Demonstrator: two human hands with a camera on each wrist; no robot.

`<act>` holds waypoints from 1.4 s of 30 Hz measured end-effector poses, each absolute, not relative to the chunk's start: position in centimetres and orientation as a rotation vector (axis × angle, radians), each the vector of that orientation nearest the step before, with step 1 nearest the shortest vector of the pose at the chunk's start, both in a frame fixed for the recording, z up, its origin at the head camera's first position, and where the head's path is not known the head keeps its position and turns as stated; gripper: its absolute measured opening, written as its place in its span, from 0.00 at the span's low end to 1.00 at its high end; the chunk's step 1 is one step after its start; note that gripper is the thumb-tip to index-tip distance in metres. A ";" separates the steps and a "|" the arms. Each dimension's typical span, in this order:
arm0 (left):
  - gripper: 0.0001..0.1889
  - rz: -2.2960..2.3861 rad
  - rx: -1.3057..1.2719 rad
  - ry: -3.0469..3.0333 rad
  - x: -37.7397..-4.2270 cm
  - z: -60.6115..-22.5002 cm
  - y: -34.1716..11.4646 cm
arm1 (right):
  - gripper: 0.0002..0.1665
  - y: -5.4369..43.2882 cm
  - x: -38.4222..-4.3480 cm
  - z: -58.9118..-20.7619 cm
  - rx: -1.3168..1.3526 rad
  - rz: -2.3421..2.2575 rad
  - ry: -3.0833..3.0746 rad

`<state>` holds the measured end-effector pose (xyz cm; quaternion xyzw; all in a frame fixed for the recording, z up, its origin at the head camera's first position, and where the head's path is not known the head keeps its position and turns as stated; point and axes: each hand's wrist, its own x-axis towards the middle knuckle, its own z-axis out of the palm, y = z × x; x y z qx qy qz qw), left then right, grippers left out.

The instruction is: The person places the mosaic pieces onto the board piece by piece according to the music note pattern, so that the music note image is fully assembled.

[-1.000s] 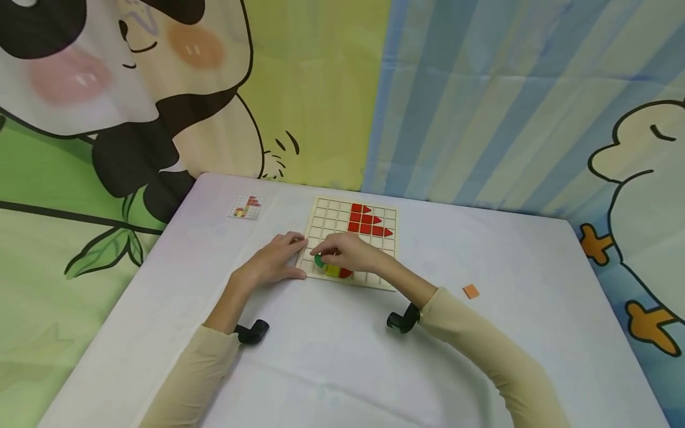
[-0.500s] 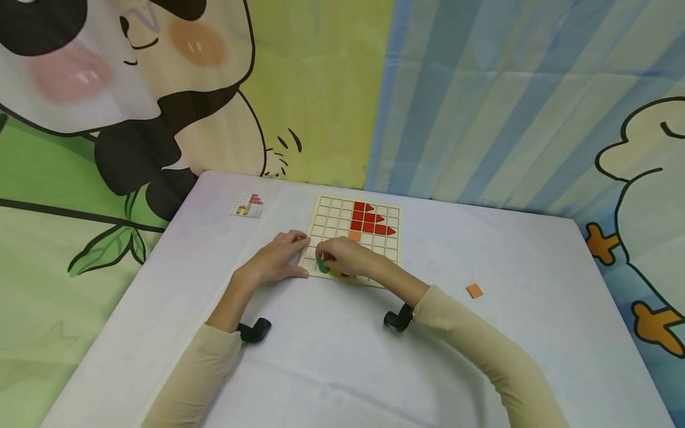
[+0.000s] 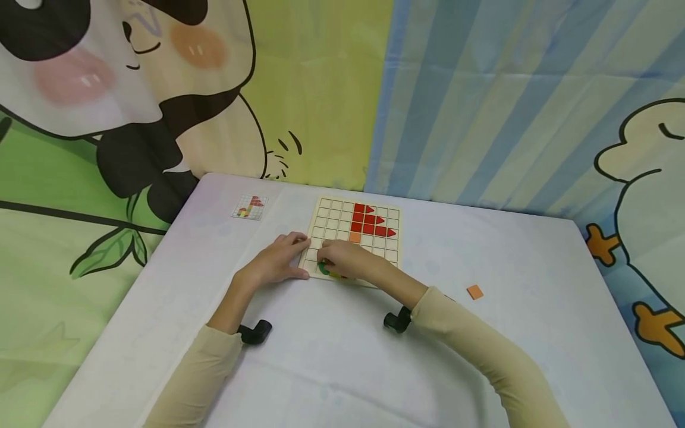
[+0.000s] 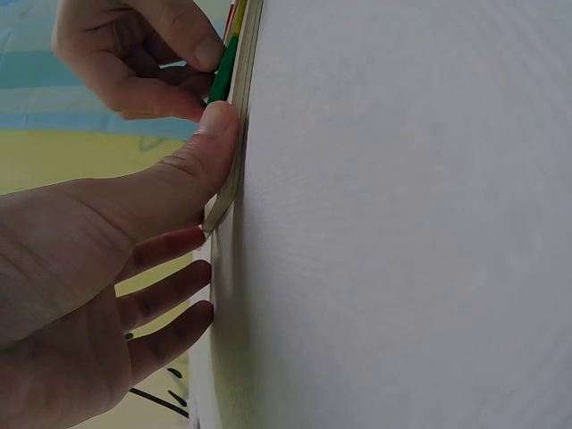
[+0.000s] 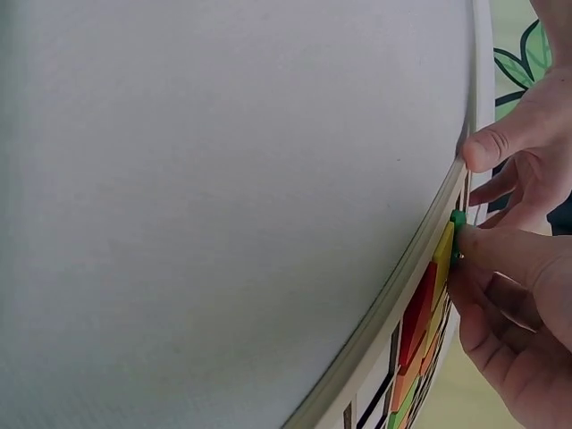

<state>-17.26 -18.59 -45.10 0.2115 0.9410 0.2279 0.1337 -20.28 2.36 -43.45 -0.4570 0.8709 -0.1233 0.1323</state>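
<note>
My right hand (image 3: 345, 258) pinches a green rounded tile (image 5: 458, 223) between thumb and fingers, at the near left part of a wooden grid board (image 3: 327, 223). The green tile sits beside a yellow tile (image 5: 442, 264), with a red tile (image 5: 416, 317) following along the board's near edge. My left hand (image 3: 275, 258) rests against the board's left side, thumb (image 4: 217, 121) at the near corner and other fingers extended. Red square and pointed tiles (image 3: 369, 227) fill part of the far right rows, and an orange tile (image 3: 355, 237) lies just below them. My right hand hides several near cells.
A small printed pattern card (image 3: 250, 207) lies at the back left of the white table (image 3: 321, 368). One loose orange square tile (image 3: 474, 292) lies to the right, near the right sleeve (image 3: 481, 351). Black camera mounts (image 3: 255, 333) stick out at both wrists. A printed curtain (image 3: 316, 89) hangs behind.
My right hand has shifted slightly toward the near edge with the green tile, its fingers now lower and more bent over it. The orange tile on the board came into view. The left hand stayed put.
</note>
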 end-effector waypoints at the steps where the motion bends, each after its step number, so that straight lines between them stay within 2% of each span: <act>1: 0.44 0.659 0.617 2.730 -17.3 -45.1 -18.6 | 0.08 2.4 -20.3 -43.5 -1.342 -0.346 2.526; 8: 0.44 0.651 0.631 2.737 -17.3 -45.1 -18.4 | 0.10 2.5 -20.3 -43.4 -1.426 -0.246 2.531; 14: 0.44 0.646 0.632 2.742 -17.4 -45.1 -18.4 | 0.08 2.7 -20.0 -43.1 -1.684 0.059 2.574; 18: 0.43 0.649 0.639 2.744 -17.3 -45.0 -18.5 | 0.13 3.2 -19.7 -43.2 -1.752 0.117 2.588; 22: 0.43 0.656 0.640 2.748 -17.4 -45.1 -18.5 | 0.12 3.5 -19.7 -43.2 -1.798 0.116 2.557; 27: 0.44 0.668 0.656 2.744 -17.5 -45.2 -18.3 | 0.10 3.5 -19.8 -42.9 -1.788 0.122 2.525; 35: 0.44 0.638 0.617 2.744 -17.4 -45.2 -18.3 | 0.19 4.2 -19.9 -42.6 -1.719 0.022 2.508; 38: 0.44 0.633 0.595 2.736 -17.4 -45.2 -18.5 | 0.23 5.6 -19.6 -42.1 -1.651 -0.077 2.542; 42: 0.45 0.633 0.582 2.729 -17.4 -45.3 -18.5 | 0.21 9.1 -19.0 -41.5 -1.587 -0.216 2.633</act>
